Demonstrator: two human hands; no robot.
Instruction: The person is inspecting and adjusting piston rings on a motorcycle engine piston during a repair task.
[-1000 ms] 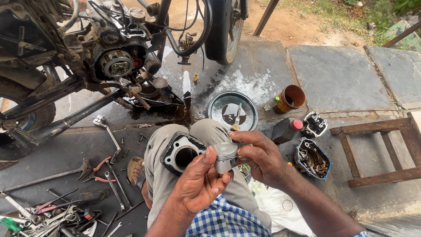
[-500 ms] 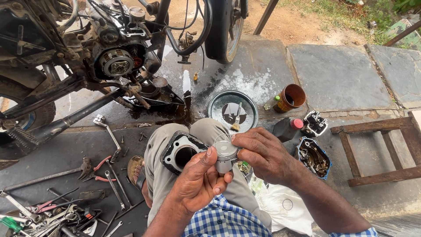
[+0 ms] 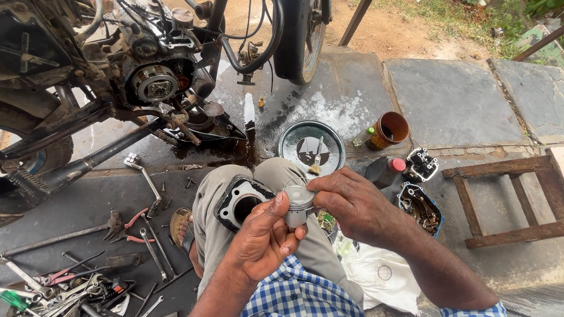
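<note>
A silver piston (image 3: 298,202) is held up over my lap between both hands. My left hand (image 3: 263,238) grips its lower side from the left, thumb against the skirt. My right hand (image 3: 345,202) pinches a thin ring at the piston's top edge. A black engine cylinder block (image 3: 239,201) with a round bore rests on my left knee, just left of the piston. My khaki trousers and blue checked shirt fill the bottom of the view.
A stripped motorcycle (image 3: 147,64) stands at the upper left over an oily patch. A round metal dish (image 3: 294,138), a brown cup (image 3: 390,129), a dark bottle (image 3: 385,170) and engine parts (image 3: 420,202) lie ahead. Several hand tools (image 3: 88,270) cover the floor at left. A wooden frame (image 3: 511,199) lies right.
My right hand has shifted slightly left over the top of the piston, fingers now pinching at its upper edge. The left hand keeps its grip.
</note>
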